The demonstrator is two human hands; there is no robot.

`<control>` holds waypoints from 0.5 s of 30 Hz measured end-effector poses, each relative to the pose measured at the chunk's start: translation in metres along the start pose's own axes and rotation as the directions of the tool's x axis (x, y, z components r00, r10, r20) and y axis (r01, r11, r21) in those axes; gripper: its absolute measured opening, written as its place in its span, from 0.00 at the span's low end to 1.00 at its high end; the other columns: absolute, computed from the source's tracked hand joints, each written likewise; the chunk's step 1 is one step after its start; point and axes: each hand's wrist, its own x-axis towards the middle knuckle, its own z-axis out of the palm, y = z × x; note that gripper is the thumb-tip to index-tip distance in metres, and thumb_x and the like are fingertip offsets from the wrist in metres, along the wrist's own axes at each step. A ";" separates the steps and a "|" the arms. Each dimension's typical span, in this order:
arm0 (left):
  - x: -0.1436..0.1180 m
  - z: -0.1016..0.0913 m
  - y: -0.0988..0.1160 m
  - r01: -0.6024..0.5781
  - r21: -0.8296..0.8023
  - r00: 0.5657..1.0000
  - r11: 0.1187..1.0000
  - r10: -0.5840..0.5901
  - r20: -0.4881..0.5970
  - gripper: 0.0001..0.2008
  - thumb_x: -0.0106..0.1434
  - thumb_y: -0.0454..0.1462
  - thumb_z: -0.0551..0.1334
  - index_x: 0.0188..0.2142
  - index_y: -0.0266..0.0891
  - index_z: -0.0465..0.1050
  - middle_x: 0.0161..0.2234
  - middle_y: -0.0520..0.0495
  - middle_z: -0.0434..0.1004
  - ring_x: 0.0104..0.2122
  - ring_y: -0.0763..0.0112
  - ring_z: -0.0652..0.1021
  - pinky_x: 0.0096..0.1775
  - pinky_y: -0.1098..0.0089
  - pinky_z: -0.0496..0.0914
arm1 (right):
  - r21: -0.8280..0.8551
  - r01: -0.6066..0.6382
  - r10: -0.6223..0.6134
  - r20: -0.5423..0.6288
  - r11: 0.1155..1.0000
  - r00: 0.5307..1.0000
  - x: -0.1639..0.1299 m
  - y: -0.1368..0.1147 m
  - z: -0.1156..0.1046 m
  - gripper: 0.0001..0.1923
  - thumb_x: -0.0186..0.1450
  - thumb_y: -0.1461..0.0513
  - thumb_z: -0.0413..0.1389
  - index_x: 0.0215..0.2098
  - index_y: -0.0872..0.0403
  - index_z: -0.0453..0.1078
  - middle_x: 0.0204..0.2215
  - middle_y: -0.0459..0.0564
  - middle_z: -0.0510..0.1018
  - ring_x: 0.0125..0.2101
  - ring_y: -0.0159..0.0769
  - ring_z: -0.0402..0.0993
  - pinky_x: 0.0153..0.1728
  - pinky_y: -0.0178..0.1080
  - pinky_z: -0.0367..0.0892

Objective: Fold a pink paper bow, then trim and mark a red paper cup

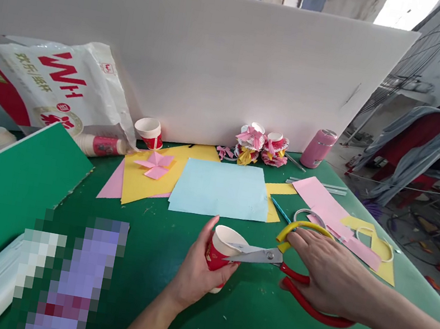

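Observation:
My left hand (197, 274) is wrapped round a red and white paper cup (216, 252), held tilted a little above the green table, its white rim upward. In my right hand (320, 273) is a pair of scissors (270, 255) with one yellow and one red handle. The scissor blades are parted and meet the cup's rim at its right side, one blade reaching over the opening and the other across the outer wall. Just beyond the cup lies a light blue paper sheet (222, 187).
Yellow paper (135, 186) with a pink paper flower (156, 164) lies behind on the left, near stacked paper cups (149, 132). Decorated cup crafts (249, 142) and a pink bottle (318, 149) stand by the white board (203, 65). Pink strips (320, 196) and tape rolls lie right.

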 end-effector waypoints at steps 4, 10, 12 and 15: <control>0.000 0.000 0.000 0.068 -0.091 0.997 0.994 -0.064 0.040 0.45 0.46 0.41 0.70 0.60 0.41 0.49 0.47 0.39 0.70 0.45 0.52 0.72 0.40 0.61 0.71 | 0.000 -0.008 0.008 0.002 1.000 1.000 -0.003 -0.002 0.001 0.22 0.55 0.50 0.56 0.42 0.57 0.70 0.36 0.59 0.78 0.35 0.50 0.76 0.34 0.47 0.69; 0.000 -0.003 0.001 0.141 -0.206 0.988 0.968 -0.124 0.094 0.46 0.44 0.40 0.71 0.60 0.42 0.49 0.46 0.39 0.73 0.44 0.52 0.74 0.43 0.58 0.69 | 0.009 -0.002 0.002 0.010 1.000 1.000 -0.001 -0.003 0.002 0.23 0.56 0.49 0.56 0.42 0.57 0.69 0.36 0.59 0.78 0.34 0.50 0.76 0.33 0.47 0.69; 0.000 -0.004 0.001 0.168 -0.226 0.983 0.960 -0.145 0.115 0.47 0.44 0.40 0.71 0.60 0.42 0.50 0.47 0.39 0.73 0.45 0.52 0.74 0.43 0.57 0.69 | 0.008 -0.005 0.005 0.026 1.000 1.000 0.000 -0.003 0.001 0.23 0.56 0.49 0.56 0.41 0.57 0.69 0.35 0.59 0.78 0.33 0.49 0.76 0.33 0.47 0.69; 0.000 -0.006 -0.001 0.204 -0.247 0.975 0.947 -0.172 0.143 0.47 0.43 0.40 0.72 0.60 0.41 0.50 0.46 0.38 0.73 0.44 0.51 0.74 0.43 0.56 0.69 | -0.006 -0.012 0.013 0.075 1.000 0.997 0.002 -0.004 -0.002 0.22 0.56 0.49 0.56 0.40 0.57 0.69 0.35 0.59 0.78 0.33 0.49 0.76 0.32 0.46 0.69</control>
